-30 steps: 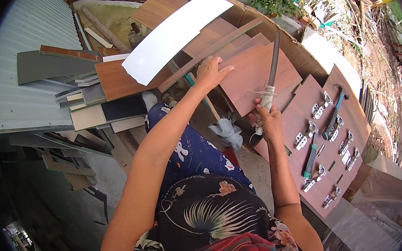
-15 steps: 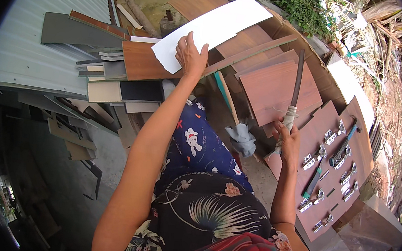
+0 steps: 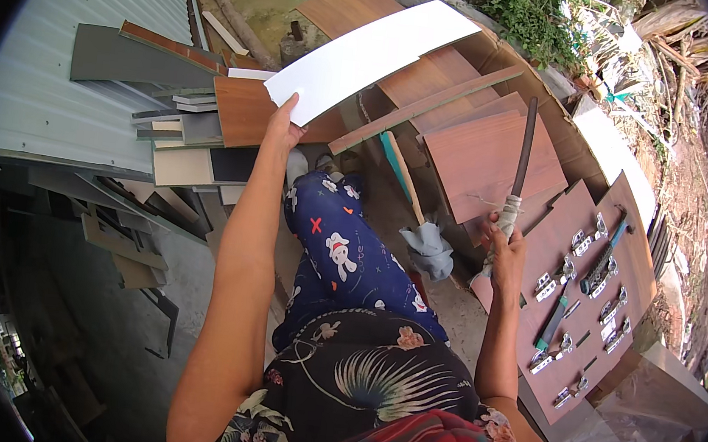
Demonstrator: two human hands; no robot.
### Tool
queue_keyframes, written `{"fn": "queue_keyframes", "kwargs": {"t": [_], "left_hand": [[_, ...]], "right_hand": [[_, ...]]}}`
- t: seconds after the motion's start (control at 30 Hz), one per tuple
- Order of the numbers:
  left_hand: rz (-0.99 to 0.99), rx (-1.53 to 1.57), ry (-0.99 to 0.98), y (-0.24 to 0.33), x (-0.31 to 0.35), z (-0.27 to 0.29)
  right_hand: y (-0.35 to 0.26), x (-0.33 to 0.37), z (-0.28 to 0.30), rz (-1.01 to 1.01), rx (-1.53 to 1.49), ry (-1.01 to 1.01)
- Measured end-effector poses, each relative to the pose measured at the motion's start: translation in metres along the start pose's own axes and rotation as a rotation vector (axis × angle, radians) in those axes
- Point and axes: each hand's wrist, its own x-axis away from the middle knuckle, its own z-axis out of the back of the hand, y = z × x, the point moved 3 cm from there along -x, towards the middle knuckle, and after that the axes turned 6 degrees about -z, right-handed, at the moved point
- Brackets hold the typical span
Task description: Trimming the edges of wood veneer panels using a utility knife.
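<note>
My left hand grips the near left end of a long white board, thumb on top and the other fingers mostly hidden beneath. That end of the board has a jagged edge. In my right hand is a long, narrow dark blade with a pale wrapped handle; it points away from me, and loose strands stick out from the wrapping. The blade stands apart from the white board, over reddish-brown wood panels.
Metal hinges, a green-handled tool and a blue-and-black tool lie on a brown panel at right. A grey cloth lies ahead of my knees. Stacked boards stand at left beside a corrugated metal sheet.
My left hand has gone from lying on the white board's top to gripping its near end, moving left and nearer me. The board has shifted slightly. The right hand has barely moved.
</note>
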Motion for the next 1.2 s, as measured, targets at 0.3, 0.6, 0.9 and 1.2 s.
{"fn": "queue_keyframes", "kwargs": {"t": [0.3, 0.6, 0.9, 1.2], "left_hand": [[-0.412, 0.074, -0.183, 0.123, 0.064, -0.08], [-0.831, -0.301, 0.039, 0.239, 0.218, -0.068], [-0.857, -0.457, 0.14, 0.278, 0.338, -0.023], [-0.958, -0.855, 0.109, 0.3, 0.414, -0.054]], "right_hand": [[-0.024, 0.017, -0.007, 0.211, 0.08, 0.153], [-0.108, 0.053, -0.108, 0.492, -0.026, -0.13], [-0.141, 0.109, -0.277, 1.149, 0.143, -0.28], [-0.135, 0.158, -0.31, 1.119, 0.006, -0.458]]}}
